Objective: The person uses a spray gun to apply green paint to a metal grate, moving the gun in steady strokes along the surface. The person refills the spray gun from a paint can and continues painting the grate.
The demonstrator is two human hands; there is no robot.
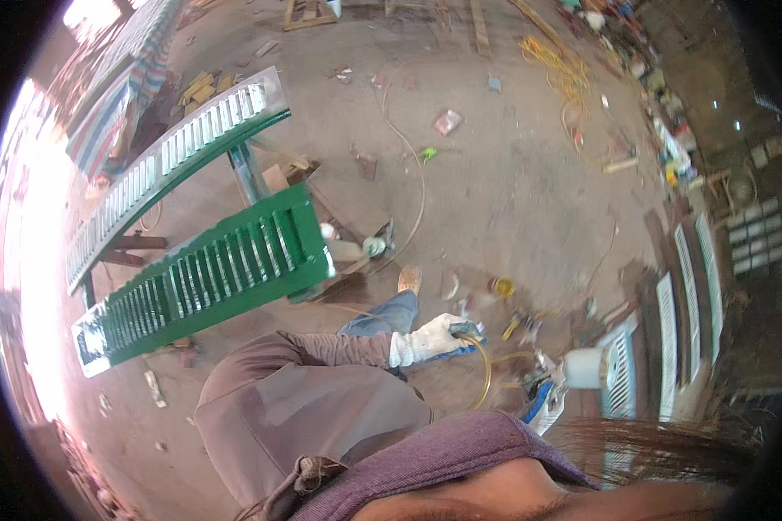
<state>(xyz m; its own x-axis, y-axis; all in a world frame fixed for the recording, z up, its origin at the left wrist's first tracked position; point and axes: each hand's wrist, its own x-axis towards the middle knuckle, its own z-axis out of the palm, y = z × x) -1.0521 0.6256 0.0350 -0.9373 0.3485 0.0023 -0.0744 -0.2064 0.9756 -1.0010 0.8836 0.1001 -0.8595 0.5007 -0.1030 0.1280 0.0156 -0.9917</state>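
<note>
Holding a spray gun (546, 372) in the gloved right hand (543, 406), closing the fingers round the grip, though not seeing every finger clearly through the blur. Carrying the gun low before the body, above the floor (513, 187) and toward its right edge. Bearing a pale cup (586, 368) on the gun, not being able to tell its contents. Gripping a yellow hose (487, 373) in the white-gloved left hand (439, 339), pressing the fingers together around it and letting it curve down toward the body. Setting a tan clog (411, 280) on the floor just beyond the left hand.

Passing outward, finding a small yellow container (500, 286) on the floor ahead of both hands, not making out its contents. Seeing a pale container (347, 251) lying near the right end of a glossy green louvred panel (204, 282), again not telling its contents. Noting a second louvred panel (161, 169) running behind the green one, toward the floor's left edge. Spotting a small bucket (334, 8) at the far edge, a tangled yellow cord (552, 65) toward the far right corner, and pale slatted panels (667, 347) lining the right edge.
</note>
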